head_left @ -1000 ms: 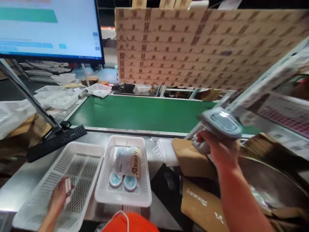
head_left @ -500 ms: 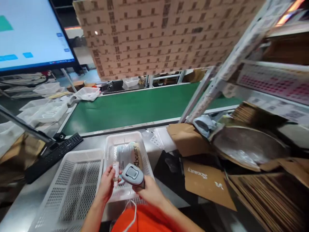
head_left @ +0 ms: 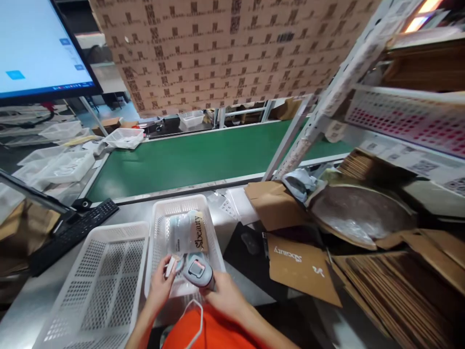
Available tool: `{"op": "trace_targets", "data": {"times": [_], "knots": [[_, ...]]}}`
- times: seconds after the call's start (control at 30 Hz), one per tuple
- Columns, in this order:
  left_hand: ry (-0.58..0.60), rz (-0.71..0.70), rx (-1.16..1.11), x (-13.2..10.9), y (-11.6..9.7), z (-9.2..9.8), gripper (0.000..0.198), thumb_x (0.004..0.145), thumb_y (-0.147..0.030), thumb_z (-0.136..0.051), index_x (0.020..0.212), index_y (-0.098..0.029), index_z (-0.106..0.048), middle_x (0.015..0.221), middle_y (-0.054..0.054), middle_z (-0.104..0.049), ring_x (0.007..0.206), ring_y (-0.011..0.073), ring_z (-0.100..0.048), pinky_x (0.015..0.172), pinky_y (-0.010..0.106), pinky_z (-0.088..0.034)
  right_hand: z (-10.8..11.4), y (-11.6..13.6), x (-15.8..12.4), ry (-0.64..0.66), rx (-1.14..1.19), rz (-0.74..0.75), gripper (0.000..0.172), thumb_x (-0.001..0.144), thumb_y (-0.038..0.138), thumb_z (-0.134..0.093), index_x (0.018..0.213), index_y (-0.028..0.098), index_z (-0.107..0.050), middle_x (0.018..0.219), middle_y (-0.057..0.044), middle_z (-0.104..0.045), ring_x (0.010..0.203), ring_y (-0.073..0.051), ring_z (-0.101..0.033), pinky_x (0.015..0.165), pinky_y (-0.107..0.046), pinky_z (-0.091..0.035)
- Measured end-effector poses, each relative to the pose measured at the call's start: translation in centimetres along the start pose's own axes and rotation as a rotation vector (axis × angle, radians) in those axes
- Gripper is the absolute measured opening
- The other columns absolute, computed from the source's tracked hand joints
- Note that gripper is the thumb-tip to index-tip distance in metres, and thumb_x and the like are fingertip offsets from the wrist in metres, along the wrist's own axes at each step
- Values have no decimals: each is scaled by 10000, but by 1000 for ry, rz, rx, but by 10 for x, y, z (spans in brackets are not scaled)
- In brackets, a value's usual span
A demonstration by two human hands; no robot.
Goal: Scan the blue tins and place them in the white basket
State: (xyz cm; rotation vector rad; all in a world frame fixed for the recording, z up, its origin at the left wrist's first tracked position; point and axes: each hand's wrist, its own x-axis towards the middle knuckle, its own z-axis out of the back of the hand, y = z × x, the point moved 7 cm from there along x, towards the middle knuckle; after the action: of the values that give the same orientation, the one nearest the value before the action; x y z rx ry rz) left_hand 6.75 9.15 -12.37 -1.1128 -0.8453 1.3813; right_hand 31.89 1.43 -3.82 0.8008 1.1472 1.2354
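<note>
My left hand (head_left: 162, 280) is closed round a small pale pink-and-white box (head_left: 172, 266), held tilted over the near end of a white perforated basket (head_left: 215, 242). Close to its right, my right hand (head_left: 222, 291) grips a grey handheld barcode scanner (head_left: 198, 270), its head turned toward the small box. A white cable (head_left: 198, 322) runs down across the orange clothing. Inside the basket lie clear-wrapped pale blue items (head_left: 179, 233) and a brown package printed "beauty" (head_left: 199, 232). The near part of the basket is partly hidden by my hands.
A second white basket (head_left: 98, 232) stands at left, beside a black keyboard (head_left: 74, 232). Beyond the bench runs a green conveyor belt (head_left: 189, 157). Flat cardboard mailers (head_left: 301, 269) and stacked cartons (head_left: 385, 291) fill the right. A monitor (head_left: 32, 53) and a large printed cardboard sheet (head_left: 232, 53) hang above.
The small box has tipped from upright to slanted in my left hand and sits lower. The scanner has moved slightly down. The whole view has shifted, and the screen's content differs.
</note>
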Motion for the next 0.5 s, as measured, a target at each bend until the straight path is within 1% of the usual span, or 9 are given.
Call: {"op": "trace_targets", "data": {"times": [0.03,0.1,0.17,0.2,0.27,0.33,0.4,0.47,0.5], "knots": [[29,-24,51,-1,-1,-2,653,892,-576,-756,1402,-170,-713,1472,225,-759,1393,385,-718,1237,545,-540,2,-2,-1,15,-15,-12,204,752,259,-698,902,215,-830,946,-56,-855,941,-339,-792,781,-366,-534],[141,-72,201,-3,-1,-10,579,922,-555,-708,1342,-164,-782,1431,216,-791,1368,396,-735,1229,560,-550,10,-8,-3,22,-22,-34,248,760,280,-681,932,188,-835,953,-62,-854,956,-342,-790,792,-366,-528],[272,-93,346,-1,2,-21,488,950,-521,-655,1226,-172,-855,1323,199,-843,1294,408,-776,1186,572,-583,23,-13,-2,-10,0,-57,284,745,289,-675,943,166,-836,940,-66,-848,953,-333,-782,798,-360,-532],[310,-97,414,1,5,-26,458,974,-488,-619,1196,-177,-872,1277,191,-859,1256,405,-794,1163,572,-599,31,-16,-1,-36,14,-70,288,738,291,-670,937,159,-831,928,-68,-842,936,-322,-776,791,-355,-535],[295,-112,518,12,6,-34,437,1007,-358,-559,1238,-155,-870,1304,198,-851,1276,388,-789,1190,557,-586,48,-20,1,-89,34,-95,266,734,303,-665,903,156,-809,877,-71,-823,887,-300,-761,749,-340,-533],[236,-170,679,28,1,-43,520,989,-196,-526,1429,-113,-790,1536,216,-741,1468,367,-682,1305,531,-490,63,-22,1,-120,57,-107,261,751,326,-668,903,158,-798,839,-77,-813,875,-296,-761,721,-332,-539],[231,-200,894,44,-7,-58,670,964,-109,-542,1628,-114,-635,1778,207,-507,1673,382,-456,1375,565,-386,76,-23,1,-145,89,-108,303,764,356,-679,944,152,-812,881,-98,-838,924,-320,-781,759,-354,-573],[248,-161,1077,60,-13,-70,782,962,-117,-615,1735,-154,-502,1879,186,-312,1744,429,-293,1357,620,-390,86,-27,0,-163,120,-93,370,760,372,-695,1015,143,-833,1005,-124,-872,1025,-355,-800,882,-408,-606],[254,-126,1116,67,-17,-73,807,959,-123,-648,1748,-165,-482,1883,186,-296,1739,450,-295,1326,623,-429,90,-30,-1,-170,130,-86,397,747,373,-705,1040,142,-840,1057,-131,-879,1073,-370,-802,943,-432,-607]]}}
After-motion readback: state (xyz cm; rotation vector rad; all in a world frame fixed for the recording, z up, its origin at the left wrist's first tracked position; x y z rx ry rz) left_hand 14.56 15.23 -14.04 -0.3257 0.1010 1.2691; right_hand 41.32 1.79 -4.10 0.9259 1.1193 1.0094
